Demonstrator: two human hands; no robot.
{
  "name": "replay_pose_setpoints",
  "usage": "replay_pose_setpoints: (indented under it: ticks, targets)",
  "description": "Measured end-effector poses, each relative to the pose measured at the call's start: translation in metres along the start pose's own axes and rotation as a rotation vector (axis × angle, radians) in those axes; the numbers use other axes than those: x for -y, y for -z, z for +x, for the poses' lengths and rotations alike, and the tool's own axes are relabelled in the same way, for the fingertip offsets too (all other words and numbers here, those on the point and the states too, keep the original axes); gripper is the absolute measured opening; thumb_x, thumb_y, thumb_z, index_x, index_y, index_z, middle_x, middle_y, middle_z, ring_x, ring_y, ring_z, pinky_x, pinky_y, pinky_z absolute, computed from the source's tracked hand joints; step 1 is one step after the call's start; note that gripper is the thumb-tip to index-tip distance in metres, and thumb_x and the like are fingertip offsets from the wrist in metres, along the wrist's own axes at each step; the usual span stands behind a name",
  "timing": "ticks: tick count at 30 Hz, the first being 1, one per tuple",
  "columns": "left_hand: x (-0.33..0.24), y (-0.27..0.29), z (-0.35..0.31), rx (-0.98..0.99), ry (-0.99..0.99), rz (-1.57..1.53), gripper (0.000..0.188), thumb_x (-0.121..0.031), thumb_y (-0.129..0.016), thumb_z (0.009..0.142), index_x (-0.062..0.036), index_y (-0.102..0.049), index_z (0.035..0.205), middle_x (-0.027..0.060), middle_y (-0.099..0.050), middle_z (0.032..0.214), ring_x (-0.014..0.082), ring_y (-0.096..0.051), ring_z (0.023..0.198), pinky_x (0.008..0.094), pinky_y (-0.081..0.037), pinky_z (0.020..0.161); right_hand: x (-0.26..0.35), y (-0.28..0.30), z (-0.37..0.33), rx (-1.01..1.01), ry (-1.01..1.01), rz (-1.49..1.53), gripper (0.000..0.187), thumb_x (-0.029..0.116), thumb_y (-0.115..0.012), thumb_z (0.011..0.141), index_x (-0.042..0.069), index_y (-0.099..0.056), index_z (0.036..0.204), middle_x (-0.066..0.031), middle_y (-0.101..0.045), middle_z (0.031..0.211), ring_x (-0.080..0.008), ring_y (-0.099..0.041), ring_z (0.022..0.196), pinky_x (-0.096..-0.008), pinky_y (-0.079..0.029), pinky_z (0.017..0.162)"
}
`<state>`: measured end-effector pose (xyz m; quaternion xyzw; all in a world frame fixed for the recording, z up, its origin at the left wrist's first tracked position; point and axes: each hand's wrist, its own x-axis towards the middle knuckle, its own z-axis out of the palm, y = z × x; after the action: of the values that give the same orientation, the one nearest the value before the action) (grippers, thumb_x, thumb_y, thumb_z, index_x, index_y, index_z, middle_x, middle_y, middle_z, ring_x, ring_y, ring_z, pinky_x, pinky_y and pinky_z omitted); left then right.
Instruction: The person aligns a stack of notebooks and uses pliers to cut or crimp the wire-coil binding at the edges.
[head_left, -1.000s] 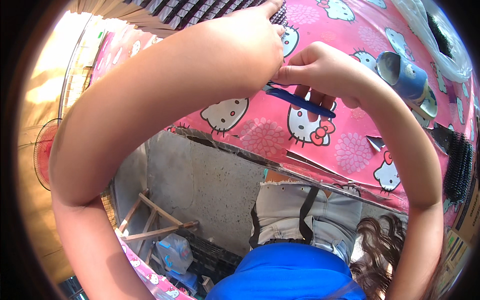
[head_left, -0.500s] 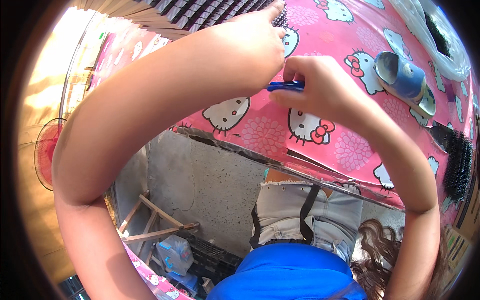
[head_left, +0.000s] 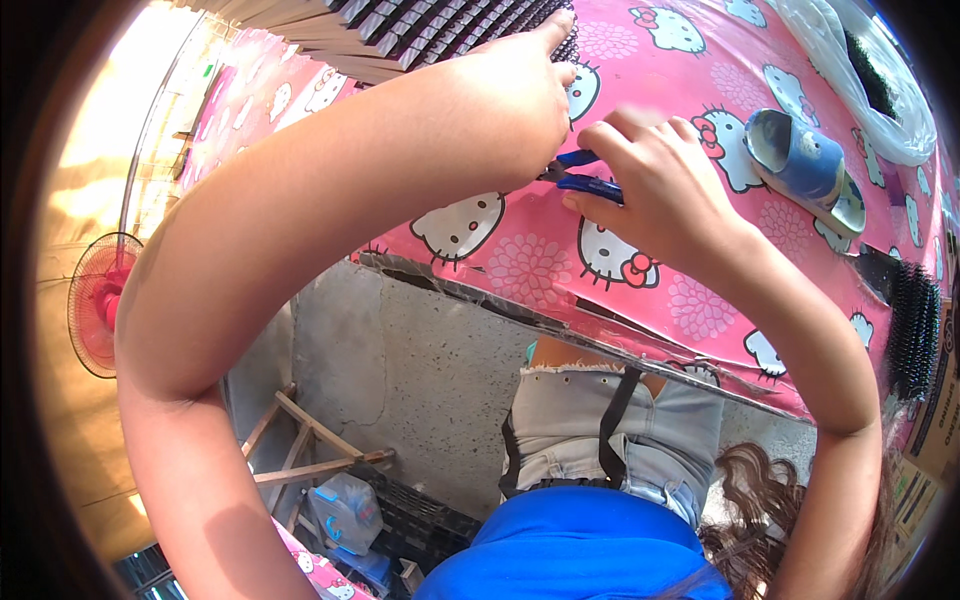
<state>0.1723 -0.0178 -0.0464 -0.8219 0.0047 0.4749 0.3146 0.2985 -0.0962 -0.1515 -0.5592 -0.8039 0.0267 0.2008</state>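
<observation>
Right hand (head_left: 655,190) fingers grasping blue-handled pliers (head_left: 585,183), left hand (head_left: 510,95) fingers clenched at their tip, pink cartoon-cat tablecloth (head_left: 520,250)

Table cover (head_left: 620,270) beneath both hands: pink printed plastic sheet, smooth, glossy, with a torn, ragged front edge. Tool (head_left: 585,183) gripped in the right hand (head_left: 655,195): handles sleeved in blue plastic, smooth with a slight sheen; working end dark, apparently metal, mostly hidden. Bundled strips (head_left: 430,30) under the left hand (head_left: 510,95): dark, matt, material cannot be told. Slipper (head_left: 805,165) right of the right hand: blue rubbery foam, matt, scuffed. Floor (head_left: 420,370) nearer the body: rough, bare grey concrete.
</observation>
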Motion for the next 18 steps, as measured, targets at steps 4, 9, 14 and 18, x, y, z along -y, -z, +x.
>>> replay_pose_setpoints:
  ticks: [4, 9, 14, 18]
  targets:
    - [0.002, 0.001, 0.001, -0.031, 0.005, -0.056, 0.045, -0.037, -0.073, 0.081, -0.0168, -0.069, 0.121, 0.0038, -0.065, 0.128, 0.0236, -0.040, 0.139, 0.0563, -0.012, 0.118, -0.001, -0.014, 0.007, -0.099, 0.104, 0.057, 0.043, 0.033, -0.076, 0.077, 0.006, -0.063, 0.107, -0.0135, -0.062, 0.098, -0.0309, -0.061, 0.098, -0.0464, -0.048, 0.083]
    - [0.000, -0.012, -0.003, -0.202, 0.068, -0.111, 0.021, -0.019, -0.063, 0.082, -0.0128, -0.076, 0.097, 0.0007, -0.066, 0.124, 0.0224, -0.041, 0.138, 0.0551, -0.010, 0.121, -0.002, 0.013, 0.031, 0.316, -0.222, 0.486, 0.032, 0.026, -0.075, 0.077, -0.001, -0.069, 0.093, -0.0173, -0.068, 0.080, -0.0315, -0.067, 0.063, -0.0409, -0.053, 0.062]
    - [-0.001, -0.023, 0.004, -0.311, 0.086, -0.210, 0.026, -0.023, -0.057, 0.085, -0.0123, -0.075, 0.101, 0.0033, -0.067, 0.122, 0.0233, -0.039, 0.138, 0.0574, -0.008, 0.121, 0.001, 0.036, 0.059, 0.717, -0.580, 0.753, 0.043, 0.039, -0.065, 0.090, -0.004, -0.068, 0.097, -0.0203, -0.068, 0.070, -0.0257, -0.066, 0.049, -0.0365, -0.055, 0.047]
    - [-0.017, -0.019, -0.004, -0.310, 0.183, -0.109, 0.036, -0.027, -0.058, 0.081, -0.0111, -0.073, 0.110, 0.0104, -0.056, 0.137, 0.0271, -0.039, 0.139, 0.0582, -0.006, 0.121, 0.034, 0.021, 0.012, 0.290, -0.199, 0.081, 0.040, 0.037, -0.064, 0.087, 0.000, -0.064, 0.103, -0.0189, -0.066, 0.086, -0.0339, -0.069, 0.077, -0.0491, -0.054, 0.070]
